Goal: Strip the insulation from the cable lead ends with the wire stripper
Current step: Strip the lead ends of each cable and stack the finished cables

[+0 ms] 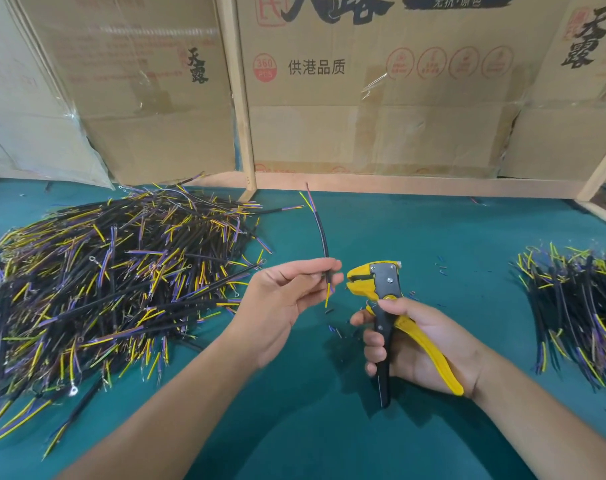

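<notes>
1. While the cable [321, 233] is pinched upright between the left hand [287, 299] fingers, its lower leads [328, 295] hang beside the stripper head.
2. Wire stripper [381, 292] handles are gripped by the right hand [419, 344] above the green table [312, 427].

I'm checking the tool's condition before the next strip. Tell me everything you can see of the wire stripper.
The wire stripper is a hand tool with a yellow, plastic-looking head, a black centre plate with bolts, and two long handles, one black, one yellow. The handles are spread apart. It is held upright above the green table, head pointing left toward the cable but apart from it. Only the right hand touches it, fingers round the black handle, the yellow handle against the palm.
</notes>
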The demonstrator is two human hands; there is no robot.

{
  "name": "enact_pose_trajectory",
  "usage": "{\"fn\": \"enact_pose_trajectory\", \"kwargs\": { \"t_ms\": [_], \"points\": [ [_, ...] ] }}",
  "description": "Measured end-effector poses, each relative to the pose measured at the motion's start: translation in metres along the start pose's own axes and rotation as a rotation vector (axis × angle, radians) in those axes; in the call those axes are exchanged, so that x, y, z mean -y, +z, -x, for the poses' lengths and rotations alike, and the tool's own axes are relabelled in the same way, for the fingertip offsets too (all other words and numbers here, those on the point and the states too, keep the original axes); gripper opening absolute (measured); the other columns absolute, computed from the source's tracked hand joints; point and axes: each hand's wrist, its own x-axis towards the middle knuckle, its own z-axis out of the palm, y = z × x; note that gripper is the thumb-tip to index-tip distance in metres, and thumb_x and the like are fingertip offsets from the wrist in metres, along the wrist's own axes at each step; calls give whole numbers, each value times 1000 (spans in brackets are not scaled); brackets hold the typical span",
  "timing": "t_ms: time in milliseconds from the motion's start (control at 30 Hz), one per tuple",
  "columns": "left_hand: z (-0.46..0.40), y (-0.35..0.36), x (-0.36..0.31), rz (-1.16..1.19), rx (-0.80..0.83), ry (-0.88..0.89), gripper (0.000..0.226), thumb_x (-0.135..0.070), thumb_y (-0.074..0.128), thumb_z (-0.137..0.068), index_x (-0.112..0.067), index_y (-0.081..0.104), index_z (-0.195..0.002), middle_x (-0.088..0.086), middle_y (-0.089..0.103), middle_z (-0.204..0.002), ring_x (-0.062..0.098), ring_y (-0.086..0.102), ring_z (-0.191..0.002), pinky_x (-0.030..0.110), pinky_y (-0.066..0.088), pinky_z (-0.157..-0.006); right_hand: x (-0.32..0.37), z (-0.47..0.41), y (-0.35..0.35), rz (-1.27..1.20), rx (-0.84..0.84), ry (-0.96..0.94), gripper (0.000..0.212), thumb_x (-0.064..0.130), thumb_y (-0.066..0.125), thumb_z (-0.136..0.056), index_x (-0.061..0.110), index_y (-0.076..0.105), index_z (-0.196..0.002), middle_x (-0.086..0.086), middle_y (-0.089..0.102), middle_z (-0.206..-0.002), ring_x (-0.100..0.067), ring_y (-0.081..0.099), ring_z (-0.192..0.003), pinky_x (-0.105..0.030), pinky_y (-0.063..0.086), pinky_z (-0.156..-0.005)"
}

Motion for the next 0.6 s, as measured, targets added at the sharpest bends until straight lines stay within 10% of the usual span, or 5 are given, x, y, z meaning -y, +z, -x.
{"fn": "enact_pose_trajectory", "kwargs": {
  "t_ms": [433,600],
  "points": [
    [4,4,2,-490,11,120,7,-13,69,-81,-11,74,-78,4,75,-89,25,74,-89,36,57,-88,1,1,1,-6,11,-2,38,33,64,-87,-1,66,-106,-10,47,-75,-25,49,-63,-44,51,-70],
    [3,5,2,-526,-63,95,34,-24,81,-82,-12,59,-59,8,70,-62,27,68,-56,38,53,-60,0,1,1,14,-1,-3,38,33,59,-91,0,65,-107,-10,47,-74,-25,49,-63,-44,51,-70]
  ]
}}
